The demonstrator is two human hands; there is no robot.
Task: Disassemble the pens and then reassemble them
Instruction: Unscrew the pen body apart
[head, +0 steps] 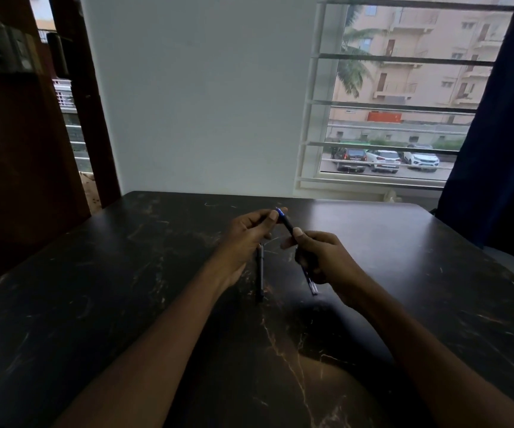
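A dark pen with a blue end (286,222) is held up over the black marble-patterned table (126,288). My left hand (246,239) pinches its blue far end between thumb and forefinger. My right hand (320,257) grips the near part of the same pen. A second dark pen (260,273) lies on the table under my left hand, pointing toward me. A thin part with a pale tip (311,284) sticks out below my right hand; I cannot tell whether that hand holds it or it lies on the table.
The table's far edge meets a white wall (203,103). A barred window (388,103) is at the right with a dark blue curtain (502,134) beside it. A brown wooden door frame (76,97) stands at the left.
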